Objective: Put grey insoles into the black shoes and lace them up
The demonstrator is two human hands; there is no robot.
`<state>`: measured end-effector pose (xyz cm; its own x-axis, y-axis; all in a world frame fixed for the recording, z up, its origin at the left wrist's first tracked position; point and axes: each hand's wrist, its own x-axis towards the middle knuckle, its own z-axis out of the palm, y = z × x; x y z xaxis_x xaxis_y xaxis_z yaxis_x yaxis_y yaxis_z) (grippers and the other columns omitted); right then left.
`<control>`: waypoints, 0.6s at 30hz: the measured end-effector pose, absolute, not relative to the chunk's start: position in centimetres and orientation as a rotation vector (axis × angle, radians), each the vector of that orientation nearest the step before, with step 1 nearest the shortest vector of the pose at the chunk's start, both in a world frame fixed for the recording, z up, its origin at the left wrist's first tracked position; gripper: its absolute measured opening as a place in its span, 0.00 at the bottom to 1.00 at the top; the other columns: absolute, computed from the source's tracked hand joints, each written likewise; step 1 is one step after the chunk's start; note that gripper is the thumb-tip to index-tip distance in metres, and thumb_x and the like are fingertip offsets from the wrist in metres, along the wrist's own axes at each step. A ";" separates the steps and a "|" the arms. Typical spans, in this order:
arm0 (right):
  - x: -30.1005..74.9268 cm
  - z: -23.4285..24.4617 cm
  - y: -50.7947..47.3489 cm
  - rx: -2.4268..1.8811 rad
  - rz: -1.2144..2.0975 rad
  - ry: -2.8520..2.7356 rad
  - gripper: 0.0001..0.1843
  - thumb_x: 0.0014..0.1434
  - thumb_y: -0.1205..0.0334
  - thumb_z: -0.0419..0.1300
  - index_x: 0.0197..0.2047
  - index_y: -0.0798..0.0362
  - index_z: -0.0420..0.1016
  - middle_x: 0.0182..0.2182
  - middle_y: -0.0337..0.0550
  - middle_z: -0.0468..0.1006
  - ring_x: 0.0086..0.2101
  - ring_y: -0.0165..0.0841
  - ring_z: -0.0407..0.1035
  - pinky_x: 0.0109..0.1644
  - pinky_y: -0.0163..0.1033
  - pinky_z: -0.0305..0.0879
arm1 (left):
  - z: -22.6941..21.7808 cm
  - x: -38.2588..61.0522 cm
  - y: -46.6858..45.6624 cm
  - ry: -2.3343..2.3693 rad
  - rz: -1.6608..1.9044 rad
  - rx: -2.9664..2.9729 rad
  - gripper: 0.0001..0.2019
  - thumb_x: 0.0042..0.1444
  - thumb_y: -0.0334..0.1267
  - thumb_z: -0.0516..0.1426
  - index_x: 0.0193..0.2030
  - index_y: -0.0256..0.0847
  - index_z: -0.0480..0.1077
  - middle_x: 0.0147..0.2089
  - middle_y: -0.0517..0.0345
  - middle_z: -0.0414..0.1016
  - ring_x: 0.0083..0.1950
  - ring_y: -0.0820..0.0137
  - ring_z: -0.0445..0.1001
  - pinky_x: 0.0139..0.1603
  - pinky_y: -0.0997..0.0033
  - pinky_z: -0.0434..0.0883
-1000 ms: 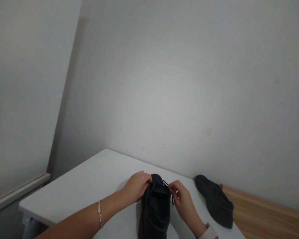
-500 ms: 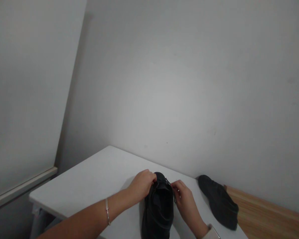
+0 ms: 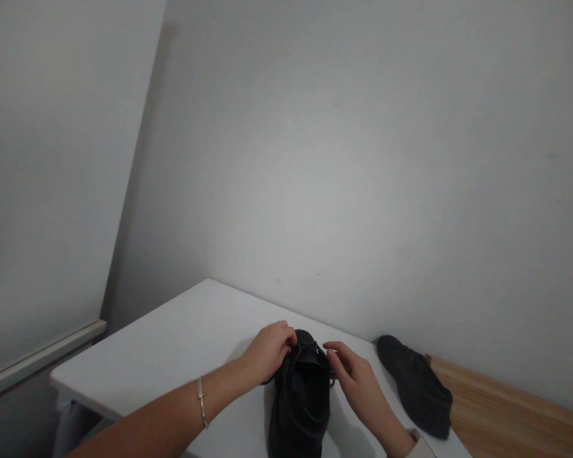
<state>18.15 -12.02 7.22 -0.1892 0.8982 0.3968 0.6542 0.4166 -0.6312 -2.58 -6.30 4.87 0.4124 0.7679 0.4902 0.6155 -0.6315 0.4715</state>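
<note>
A black lace-up shoe stands on the white table in front of me, toe pointing away. My left hand is curled over its left side near the toe, fingers pinched on the dark lace there. A thin silver bracelet circles that wrist. My right hand rests against the shoe's right side, its fingers bent and touching the lace end. A second black shoe lies to the right, near the table's edge.
Plain grey walls rise behind and to the left of the table. A wooden surface adjoins the table on the right. A pale ledge runs along the left wall.
My right hand's fingers have loosened and spread slightly along the shoe's right side. The left hand stays on the toe end. The view shifted a little.
</note>
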 end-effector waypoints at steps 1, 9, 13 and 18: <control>17.9 7.7 -12.0 -1.322 0.401 -1.967 0.18 0.63 0.53 0.47 0.44 0.54 0.73 0.27 0.42 0.78 0.27 0.34 0.72 0.31 0.35 0.65 | 4.9 -2.5 -6.2 1.215 1.032 2.432 0.12 0.48 0.24 0.52 0.34 0.40 0.74 0.37 0.56 0.77 0.39 0.68 0.73 0.41 0.73 0.66; 16.2 10.0 -10.7 -1.589 -0.027 -2.254 0.16 0.50 0.73 0.50 0.31 0.54 0.79 0.28 0.47 0.80 0.31 0.35 0.72 0.36 0.36 0.61 | 7.1 -2.5 -6.9 1.146 0.976 2.427 0.13 0.59 0.38 0.49 0.38 0.41 0.75 0.32 0.57 0.79 0.33 0.69 0.74 0.33 0.75 0.65; 15.6 10.5 -10.0 -1.691 -0.160 -2.384 0.15 0.51 0.75 0.51 0.32 0.55 0.79 0.32 0.52 0.81 0.35 0.38 0.74 0.37 0.37 0.61 | 9.7 -1.7 -7.3 1.237 0.743 2.623 0.22 0.59 0.50 0.48 0.31 0.39 0.78 0.28 0.50 0.79 0.30 0.64 0.74 0.30 0.72 0.65; 15.2 10.1 -9.4 -1.748 -0.223 -2.423 0.14 0.53 0.75 0.51 0.31 0.57 0.77 0.31 0.56 0.80 0.35 0.42 0.75 0.35 0.38 0.61 | 11.9 0.3 -6.9 1.348 0.362 2.818 0.08 0.43 0.35 0.59 0.28 0.35 0.78 0.28 0.41 0.79 0.30 0.55 0.77 0.28 0.66 0.69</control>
